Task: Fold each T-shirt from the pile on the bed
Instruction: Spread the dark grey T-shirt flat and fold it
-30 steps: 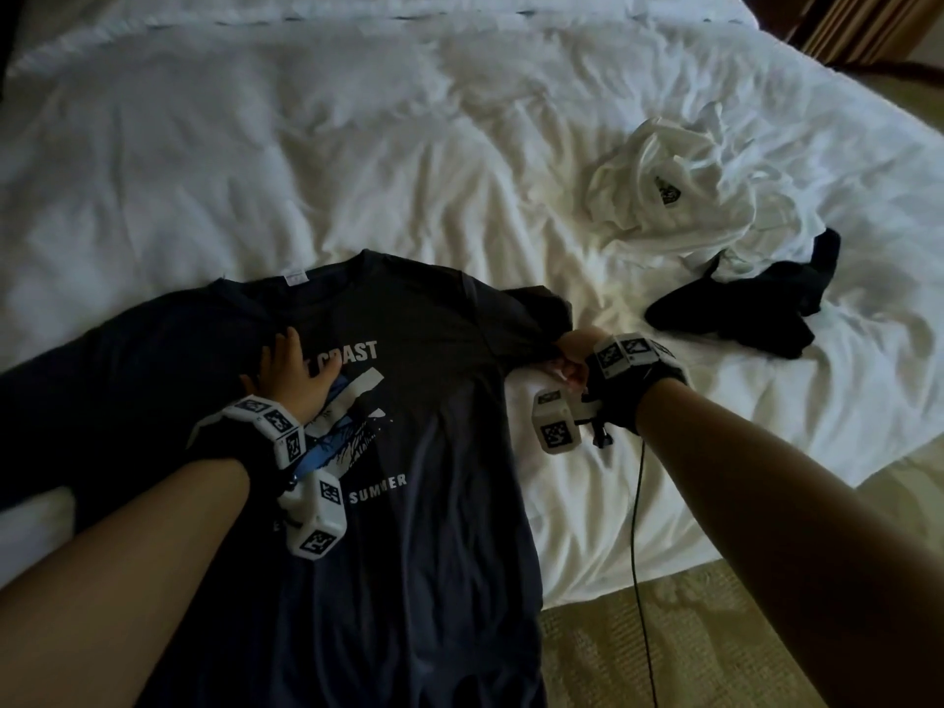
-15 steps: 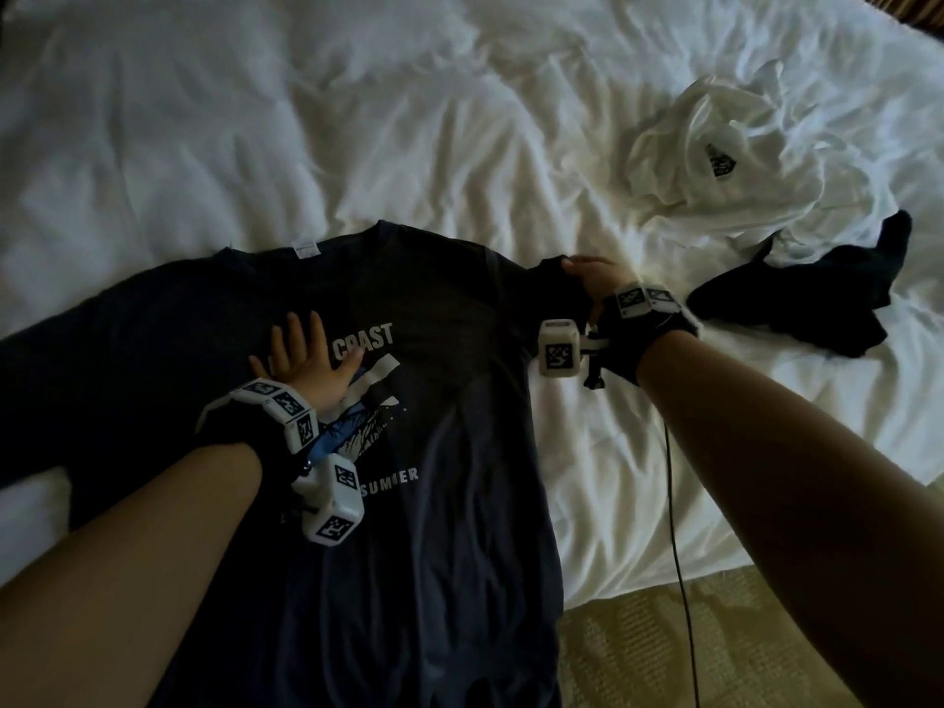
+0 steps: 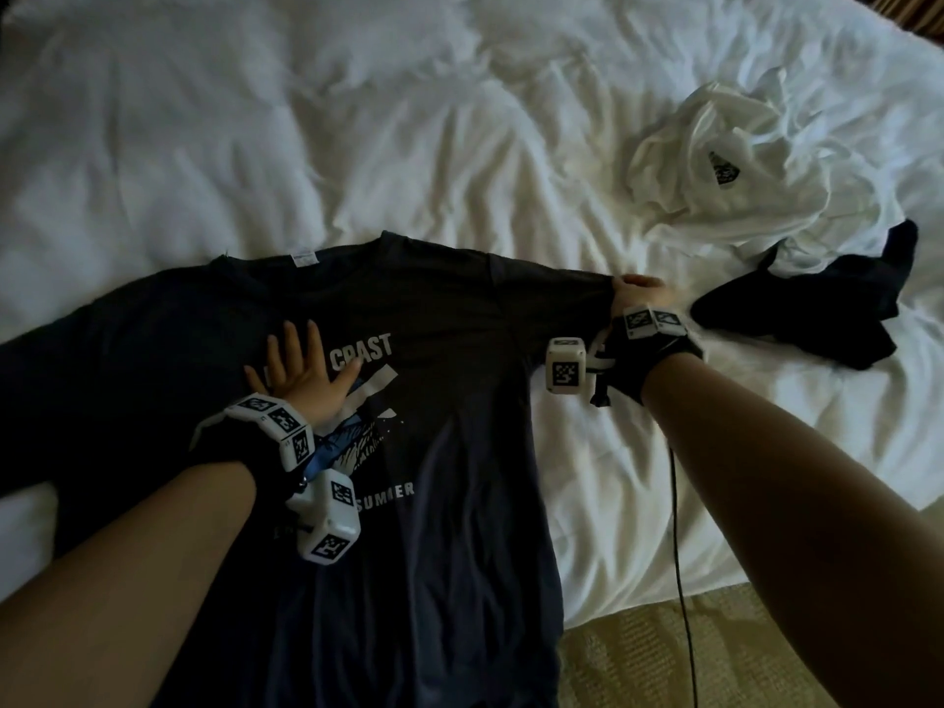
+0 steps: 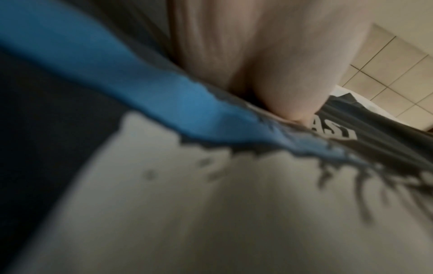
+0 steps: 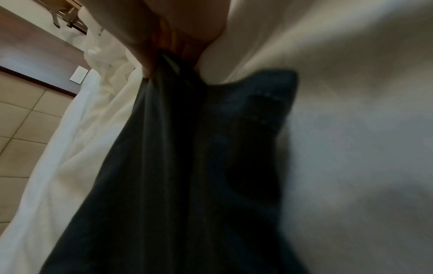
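Note:
A dark navy T-shirt [image 3: 459,309] with a white and blue chest print lies face up on the white bed [image 3: 357,120], its hem hanging over the near edge. My left hand [image 3: 299,373] lies flat with straight, spread fingers on the chest beside the word "COAST"; in the left wrist view the palm [image 4: 269,55] presses on the print [image 4: 187,185]. My right hand [image 3: 636,293] pinches the end of the shirt's right sleeve [image 3: 577,293] and holds it stretched out sideways. The right wrist view shows fingers [image 5: 150,61] gripping the taut dark sleeve [image 5: 164,148].
A crumpled white T-shirt [image 3: 725,181] and a dark garment [image 3: 817,304] lie in a pile at the right of the bed. A black cable [image 3: 682,564] hangs from my right wrist. Patterned carpet [image 3: 689,656] shows past the bed's near right edge.
My right hand has drawn the sleeve outward to the right until it lies stretched straight. My left hand has stayed flat on the chest.

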A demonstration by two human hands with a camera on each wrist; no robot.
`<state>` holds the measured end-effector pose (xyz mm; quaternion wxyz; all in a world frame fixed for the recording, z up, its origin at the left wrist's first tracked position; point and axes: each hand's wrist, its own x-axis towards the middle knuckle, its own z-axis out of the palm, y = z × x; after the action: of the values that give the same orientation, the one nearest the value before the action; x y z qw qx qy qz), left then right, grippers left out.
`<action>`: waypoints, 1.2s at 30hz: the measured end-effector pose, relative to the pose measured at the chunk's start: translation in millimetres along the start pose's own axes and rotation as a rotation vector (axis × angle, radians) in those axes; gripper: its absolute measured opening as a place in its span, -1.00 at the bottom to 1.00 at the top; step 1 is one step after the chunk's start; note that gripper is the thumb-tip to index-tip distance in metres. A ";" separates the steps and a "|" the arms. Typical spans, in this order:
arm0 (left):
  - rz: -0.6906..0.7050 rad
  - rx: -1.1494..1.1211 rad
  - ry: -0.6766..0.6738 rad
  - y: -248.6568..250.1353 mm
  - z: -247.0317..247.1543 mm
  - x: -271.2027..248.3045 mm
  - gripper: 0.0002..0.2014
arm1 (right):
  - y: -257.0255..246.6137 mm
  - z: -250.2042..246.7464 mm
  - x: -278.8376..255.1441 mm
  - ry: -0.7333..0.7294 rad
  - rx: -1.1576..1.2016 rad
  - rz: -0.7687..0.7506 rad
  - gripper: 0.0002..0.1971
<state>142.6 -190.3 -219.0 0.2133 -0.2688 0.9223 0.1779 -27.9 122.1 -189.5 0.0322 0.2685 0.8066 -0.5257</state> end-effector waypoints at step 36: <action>0.054 -0.073 0.306 -76.0 -41.8 -39.4 -0.37 | -18.1 4.5 -110.3 -0.052 -0.528 -0.353 -0.56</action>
<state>203.7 -252.5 -180.7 0.0555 -0.2756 0.9438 0.1738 56.8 68.7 -139.6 0.0298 0.0931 0.9482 -0.3024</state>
